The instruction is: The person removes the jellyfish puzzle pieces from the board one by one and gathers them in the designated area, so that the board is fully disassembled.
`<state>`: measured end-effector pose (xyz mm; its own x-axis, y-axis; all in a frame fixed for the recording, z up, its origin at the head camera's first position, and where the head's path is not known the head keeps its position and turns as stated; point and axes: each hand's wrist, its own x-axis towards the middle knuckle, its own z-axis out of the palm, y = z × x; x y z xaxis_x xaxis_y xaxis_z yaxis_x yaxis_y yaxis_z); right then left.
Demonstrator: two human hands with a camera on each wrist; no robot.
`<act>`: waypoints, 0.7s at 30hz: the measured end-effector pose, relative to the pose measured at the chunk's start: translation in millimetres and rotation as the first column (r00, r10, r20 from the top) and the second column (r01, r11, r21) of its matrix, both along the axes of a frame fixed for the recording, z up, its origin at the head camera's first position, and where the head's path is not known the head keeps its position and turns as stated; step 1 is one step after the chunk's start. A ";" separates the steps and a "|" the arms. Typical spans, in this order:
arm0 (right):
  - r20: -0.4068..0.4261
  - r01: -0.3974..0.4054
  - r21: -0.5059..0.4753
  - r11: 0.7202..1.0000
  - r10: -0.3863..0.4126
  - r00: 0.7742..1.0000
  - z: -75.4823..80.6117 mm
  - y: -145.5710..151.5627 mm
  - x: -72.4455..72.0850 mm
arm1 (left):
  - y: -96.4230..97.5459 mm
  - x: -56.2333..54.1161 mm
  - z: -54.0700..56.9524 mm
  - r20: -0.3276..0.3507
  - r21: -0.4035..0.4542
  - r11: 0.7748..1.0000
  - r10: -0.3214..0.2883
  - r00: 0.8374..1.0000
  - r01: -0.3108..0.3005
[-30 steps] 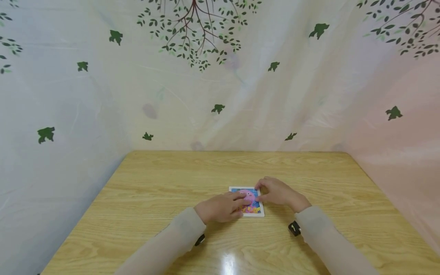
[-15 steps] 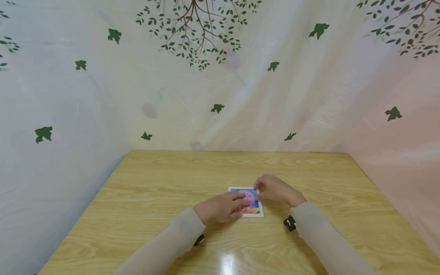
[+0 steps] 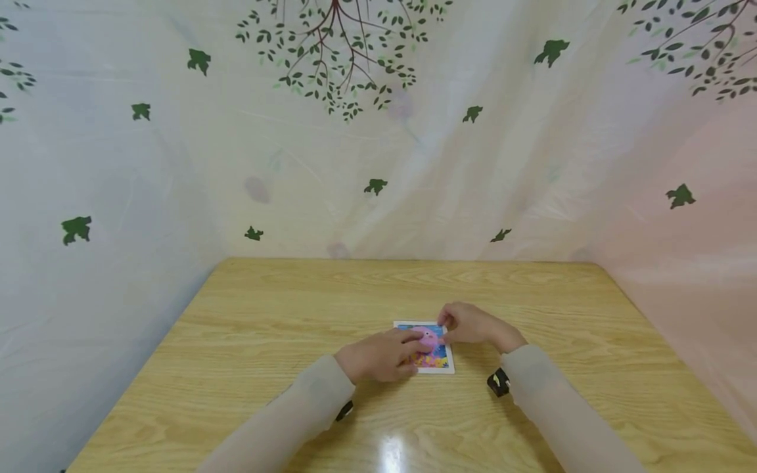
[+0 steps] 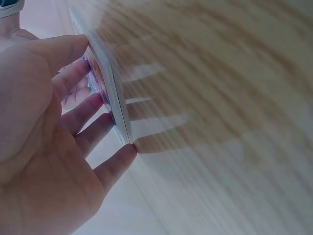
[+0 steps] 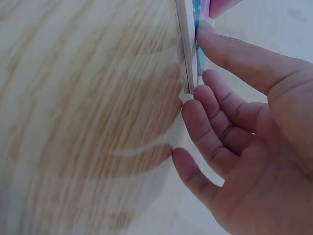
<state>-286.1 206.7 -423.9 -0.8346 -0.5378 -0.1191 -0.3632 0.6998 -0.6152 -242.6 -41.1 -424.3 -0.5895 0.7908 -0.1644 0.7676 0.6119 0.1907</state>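
Note:
A small, flat picture board (image 3: 437,360) with a white border lies on the table, showing a pink cartoon figure on blue above yellow flowers. My left hand (image 3: 380,356) covers its left part, with extended fingers resting on the picture. In the left wrist view, the little finger and thumb reach the board's layered edge (image 4: 116,93). At the far right corner, my right hand (image 3: 475,326) touches the board with thumb and bent fingers. The right wrist view shows the right thumb (image 5: 220,46) against the blue face, other fingers around the corner and the little finger at the tabletop.
The wood-grain table (image 3: 284,295) extends around the board on all sides. Behind it and along both sides hangs a pale curtain (image 3: 307,197) printed with branches and green leaf shapes. A black wrist device (image 3: 499,382) sits under the right sleeve.
The right forearm and wrist have shifted slightly inward to the left since one second ago. Both hands keep their places on the board, which has barely moved.

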 end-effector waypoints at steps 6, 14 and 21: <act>0.032 0.019 -0.030 0.999 -0.018 0.999 -3.6 1.8 -2.7 | -0.4 -0.4 0.4 0.015 0.006 1.000 0.002 1.000 -0.003; 0.055 0.048 -0.081 0.996 -0.043 0.998 -5.5 1.6 -1.7 | -1.7 -0.4 0.7 0.027 0.016 1.000 0.001 1.000 -0.002; 0.040 0.036 -0.106 0.994 -0.032 0.999 -5.2 0.0 -0.9 | -2.7 -1.9 -3.5 0.025 0.010 1.000 0.013 1.000 -0.013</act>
